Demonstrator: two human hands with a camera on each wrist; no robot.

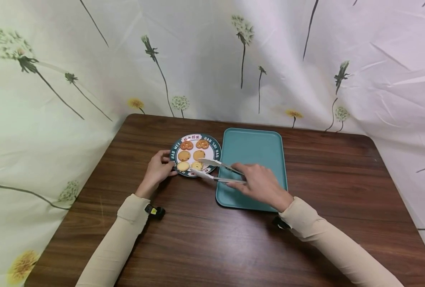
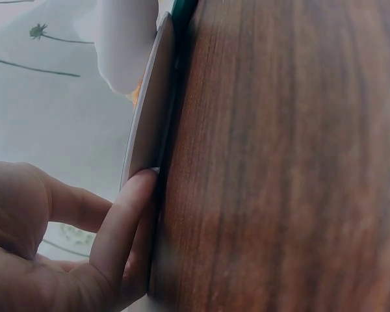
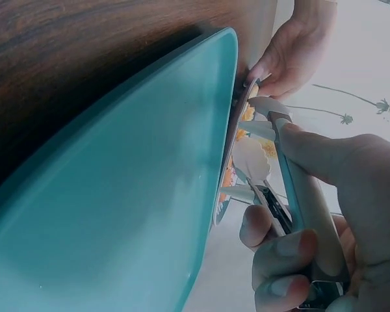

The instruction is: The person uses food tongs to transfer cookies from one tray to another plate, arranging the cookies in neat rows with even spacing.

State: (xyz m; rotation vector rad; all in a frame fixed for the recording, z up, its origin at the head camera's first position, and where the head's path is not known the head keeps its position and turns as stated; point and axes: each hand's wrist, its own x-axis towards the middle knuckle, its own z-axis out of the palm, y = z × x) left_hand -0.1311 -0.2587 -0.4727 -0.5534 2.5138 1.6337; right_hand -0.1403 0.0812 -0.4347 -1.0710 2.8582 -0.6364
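A round plate [image 1: 216, 150] with a dark green lettered rim holds several cookies: two pretzel-shaped ones [image 1: 186, 145] at the back, two round ones with dark bits [image 1: 184, 156] in the middle, and a plain round one [image 1: 183, 166] beside a pale ruffled one [image 1: 196, 165] in front. My left hand [image 1: 157, 169] pinches the plate's left rim; in the left wrist view the thumb [image 2: 120, 227] meets its edge. Metal tongs [image 1: 226, 180] are gripped in my right hand [image 1: 260, 183]. Their spread tips reach over the plate on either side of the ruffled cookie; contact cannot be told.
A teal rectangular tray [image 1: 255, 145] lies right of the plate, under the tongs and my right hand. Both sit on a dark wooden table [image 1: 327, 179]. Behind the table hangs a white cloth [image 1: 205, 59] printed with dandelions.
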